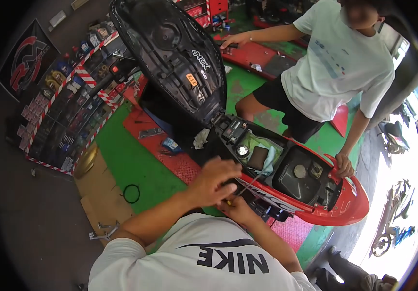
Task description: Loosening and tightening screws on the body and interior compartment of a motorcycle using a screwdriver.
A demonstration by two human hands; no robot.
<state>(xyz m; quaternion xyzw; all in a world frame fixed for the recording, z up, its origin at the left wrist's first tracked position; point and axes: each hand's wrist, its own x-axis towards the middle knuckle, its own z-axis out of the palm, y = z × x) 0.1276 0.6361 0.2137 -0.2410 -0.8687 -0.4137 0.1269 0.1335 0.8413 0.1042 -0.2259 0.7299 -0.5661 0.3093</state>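
Observation:
Over the near side of a red scooter (311,213), my left hand (214,180) is raised with thumb and fingers apart and nothing seen in it. Just below and to its right, my right hand (238,210) is closed. A bit of yellow (229,202) shows at its fingers; the rest of that thing is hidden. The scooter's black seat (170,53) is tipped up. In the compartment under it lie a green cloth (252,143), a pale blue cloth (268,160), a brown pad (258,158) and a round light-coloured part (242,151).
Across the scooter, another person (337,63) rests one hand on its red tail and one near the raised seat. A striped-edged shelf (68,116) with bottles stands left. Cardboard (99,194) and a black ring (131,193) lie on the floor. A red ramp (170,165) runs beneath the scooter.

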